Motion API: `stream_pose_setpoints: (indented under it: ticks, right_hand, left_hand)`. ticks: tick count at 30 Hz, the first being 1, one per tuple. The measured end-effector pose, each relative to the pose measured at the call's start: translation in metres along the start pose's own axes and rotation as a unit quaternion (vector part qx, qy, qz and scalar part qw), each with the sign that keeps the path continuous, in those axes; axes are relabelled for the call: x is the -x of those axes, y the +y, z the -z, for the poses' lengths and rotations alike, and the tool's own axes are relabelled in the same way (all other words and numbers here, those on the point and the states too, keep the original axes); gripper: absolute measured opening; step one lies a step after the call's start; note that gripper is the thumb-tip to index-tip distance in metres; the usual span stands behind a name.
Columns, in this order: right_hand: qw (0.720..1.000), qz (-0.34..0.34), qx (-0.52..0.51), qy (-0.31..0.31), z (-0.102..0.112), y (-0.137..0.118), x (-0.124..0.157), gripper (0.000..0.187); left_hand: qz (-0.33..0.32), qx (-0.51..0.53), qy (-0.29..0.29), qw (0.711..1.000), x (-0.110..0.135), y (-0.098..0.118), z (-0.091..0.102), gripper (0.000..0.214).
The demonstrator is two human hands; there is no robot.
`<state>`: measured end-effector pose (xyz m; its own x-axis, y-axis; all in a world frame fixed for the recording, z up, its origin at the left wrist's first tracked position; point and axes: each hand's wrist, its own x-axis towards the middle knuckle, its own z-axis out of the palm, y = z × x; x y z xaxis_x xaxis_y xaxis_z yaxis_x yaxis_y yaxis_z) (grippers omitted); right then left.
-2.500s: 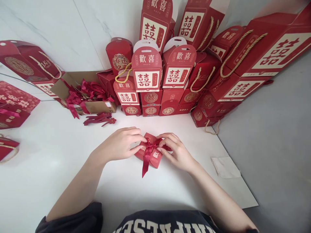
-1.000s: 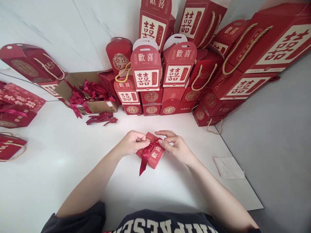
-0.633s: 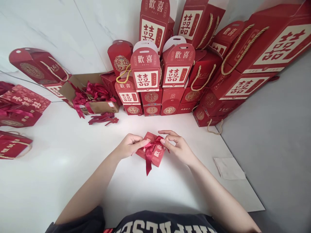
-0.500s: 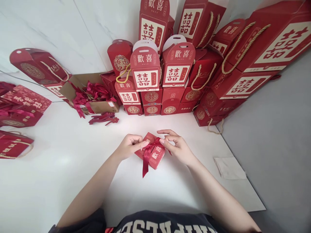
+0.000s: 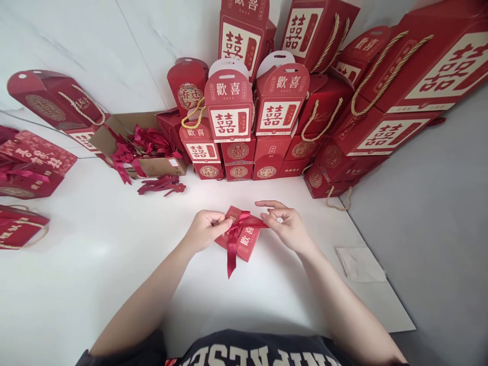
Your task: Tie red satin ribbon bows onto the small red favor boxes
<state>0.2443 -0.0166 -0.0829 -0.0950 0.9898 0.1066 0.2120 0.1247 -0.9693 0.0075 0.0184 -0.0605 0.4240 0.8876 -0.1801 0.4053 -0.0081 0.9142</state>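
Note:
A small red gift box (image 5: 246, 242) with pale printed characters lies tilted on the white table in front of me. Around its middle runs a dark red satin ribbon (image 5: 232, 250), one tail hanging down over the box's near side. At the left of the box, my left hand (image 5: 209, 229) is closed, thumb and fingers pinching the ribbon near its crossing. My right hand (image 5: 284, 223) pinches a ribbon end between thumb and finger to the right of the box, its index finger stretched out. That stretch of ribbon is drawn straight between the hands.
Stacked red boxes (image 5: 229, 117) with rope handles line the back and right. An open cardboard box (image 5: 160, 167) holds red ribbons, with loose red strips (image 5: 162, 186) before it. More red boxes (image 5: 28, 223) stand left. A folded white cloth (image 5: 361, 264) lies right.
My right hand has moved rightward, pulling the ribbon end out straighter. The box has shifted slightly, while my left hand has stayed nearly in place.

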Motion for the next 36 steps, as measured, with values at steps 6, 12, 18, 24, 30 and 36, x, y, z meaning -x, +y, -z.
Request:
stream_pose_setpoints:
  ticks: [6,12,18,24,30,36]
  right_hand:
    - [0.983,0.007,0.165,-0.083,0.031,-0.015,-0.009,0.017]
    - [0.945,0.175,0.159,-0.224,0.021,-0.054,-0.030,0.019]
    - [0.936,0.139,0.166,-0.278,0.012,-0.042,-0.045,0.014]
    - [0.947,0.122,0.106,-0.279,0.011,-0.030,-0.037,0.011]
    - [0.962,0.083,0.012,-0.259,0.005,-0.020,-0.034,0.024]
    - [0.963,0.025,-0.099,-0.250,-0.003,-0.002,-0.034,0.031]
  left_hand:
    - [-0.013,-0.008,-0.129,0.992,-0.004,0.009,0.012,0.040]
    - [-0.013,-0.048,-0.151,0.987,-0.003,0.014,0.018,0.042]
    - [-0.025,-0.100,-0.124,0.987,0.001,0.018,0.020,0.043]
    - [-0.025,-0.127,-0.105,0.986,0.003,0.015,0.021,0.042]
    - [-0.041,-0.110,-0.101,0.988,0.000,0.008,0.022,0.041]
    - [-0.054,-0.052,-0.101,0.992,-0.004,-0.004,0.023,0.038]
